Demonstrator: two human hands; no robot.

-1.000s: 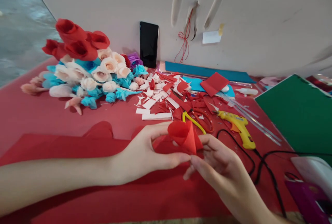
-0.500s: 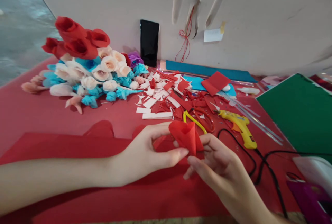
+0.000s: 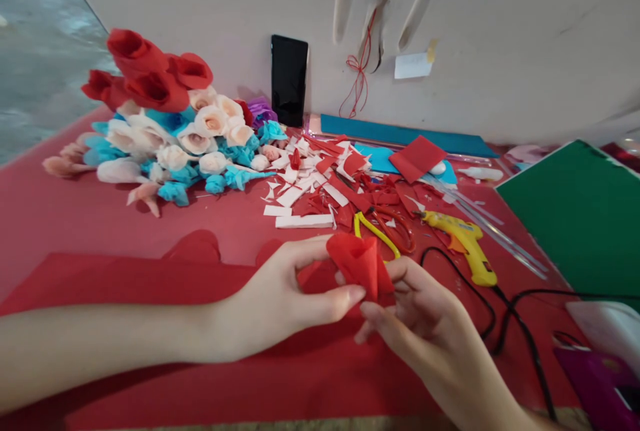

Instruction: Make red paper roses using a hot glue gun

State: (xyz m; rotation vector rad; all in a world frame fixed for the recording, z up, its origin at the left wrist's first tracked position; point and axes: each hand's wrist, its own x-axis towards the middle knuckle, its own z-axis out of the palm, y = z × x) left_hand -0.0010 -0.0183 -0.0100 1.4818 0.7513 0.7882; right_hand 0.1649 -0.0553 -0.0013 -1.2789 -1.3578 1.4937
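Note:
A rolled red paper cone (image 3: 359, 264) is held over the red sheet (image 3: 150, 284) near the table's front. My left hand (image 3: 285, 301) comes in from the left and pinches the cone between thumb and forefinger. My right hand (image 3: 425, 331) comes up from the lower right, fingers curled under the cone's right side and touching it. The cone's narrow lower end is hidden between the two hands.
A heap of red, white and blue paper flowers (image 3: 165, 131) lies at the back left. Paper scraps (image 3: 320, 184), yellow-handled scissors (image 3: 375, 231) and a yellow glue gun (image 3: 465, 244) with black cord lie behind the hands. A green sheet (image 3: 580, 218) lies right, a phone (image 3: 289, 79) leans on the wall.
The cone has been turned and squeezed a little tighter between the fingers. My left thumb has slid slightly. The hands stay in nearly the same place.

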